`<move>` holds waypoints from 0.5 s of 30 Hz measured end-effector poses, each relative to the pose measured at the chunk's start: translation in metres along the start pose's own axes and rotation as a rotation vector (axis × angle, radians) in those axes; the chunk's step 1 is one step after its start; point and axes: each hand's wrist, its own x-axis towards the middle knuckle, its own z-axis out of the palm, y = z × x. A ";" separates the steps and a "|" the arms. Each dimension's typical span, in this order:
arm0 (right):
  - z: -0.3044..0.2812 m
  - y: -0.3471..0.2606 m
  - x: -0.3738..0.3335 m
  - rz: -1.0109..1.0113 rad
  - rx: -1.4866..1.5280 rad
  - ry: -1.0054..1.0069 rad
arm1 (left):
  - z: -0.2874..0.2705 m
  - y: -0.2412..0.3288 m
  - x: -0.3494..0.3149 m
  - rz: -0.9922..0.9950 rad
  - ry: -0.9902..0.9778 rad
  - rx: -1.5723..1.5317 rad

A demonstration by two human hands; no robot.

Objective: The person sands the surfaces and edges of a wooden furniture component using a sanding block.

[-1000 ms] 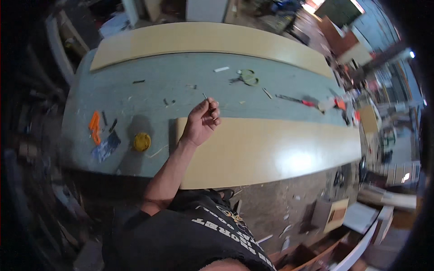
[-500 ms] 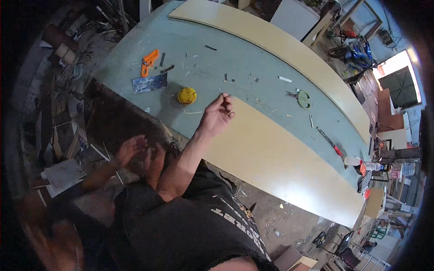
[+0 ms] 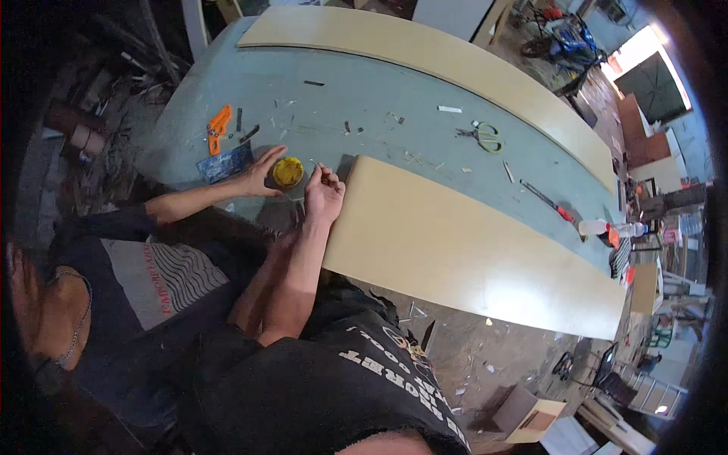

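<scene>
My left hand (image 3: 324, 196) is raised over the near end of a cream board (image 3: 455, 243), fingers curled and pinched. A tiny thin tip (image 3: 312, 161) shows at the fingertips, too small to name. Just left of that hand stands a round tub with a yellow, smeared top (image 3: 288, 173). A co-worker's hand (image 3: 262, 176) spreads its thumb and fingers beside the tub's left side. A second forearm (image 3: 262, 284), darker and partly covered by my left arm, lies under it; its hand is hard to make out. My right hand is out of the picture.
On the pale green table (image 3: 265, 68) lie an orange tool (image 3: 218, 129), a blue scraped plate (image 3: 225, 163), green-handled scissors (image 3: 481, 136), a red-handled tool (image 3: 547, 200) and scraps. Another long cream board (image 3: 425, 57) runs along the far side. The co-worker's torso (image 3: 163, 280) fills the left.
The co-worker has leaned in from the left and brought a hand beside the yellow tub. My left hand has come closer to the tub. The view has shifted, and the near board lies slightly turned.
</scene>
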 end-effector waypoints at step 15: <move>0.050 0.085 -0.089 0.036 -0.026 0.029 | 0.109 -0.170 0.006 -0.114 0.103 0.603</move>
